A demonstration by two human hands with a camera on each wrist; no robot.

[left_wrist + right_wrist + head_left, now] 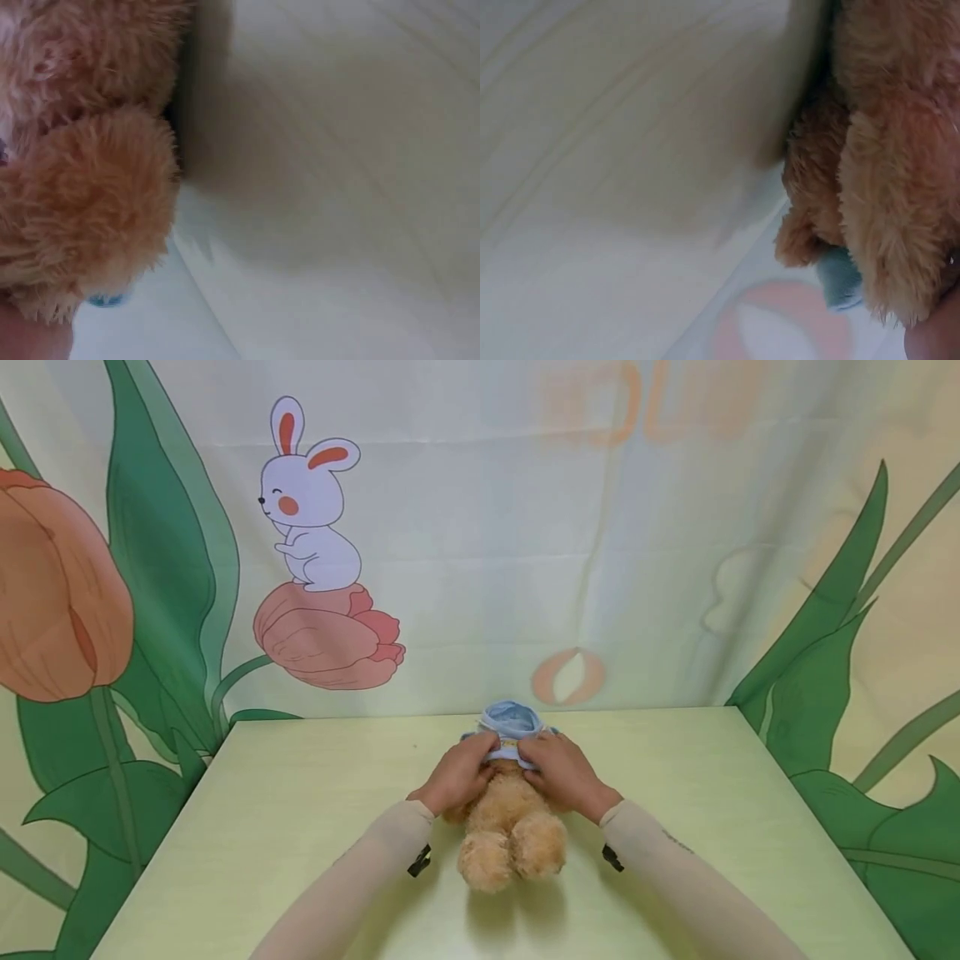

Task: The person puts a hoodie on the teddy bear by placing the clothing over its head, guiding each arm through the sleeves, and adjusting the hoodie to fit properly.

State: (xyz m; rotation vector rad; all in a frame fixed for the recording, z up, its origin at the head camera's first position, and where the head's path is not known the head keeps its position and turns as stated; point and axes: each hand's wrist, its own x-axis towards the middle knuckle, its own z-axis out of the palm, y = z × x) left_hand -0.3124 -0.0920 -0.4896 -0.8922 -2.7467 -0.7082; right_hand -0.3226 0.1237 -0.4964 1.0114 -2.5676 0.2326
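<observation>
Pale tabletop (300, 810) beneath; L hand (459, 772) & R hand (567, 770) gripping cloth (510, 718), plush (504, 806) btwn them; uneven pull could skew cloth or drag plush.

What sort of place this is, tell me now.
Probably a staged tabletop setup, perhaps a children's play corner: a pale table, a backdrop printed with a cartoon rabbit, and a plush toy.

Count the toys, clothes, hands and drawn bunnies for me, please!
Toy: 1
Blue garment: 1
Left hand and right hand: 2
Drawn bunny: 1
Total: 5
</observation>
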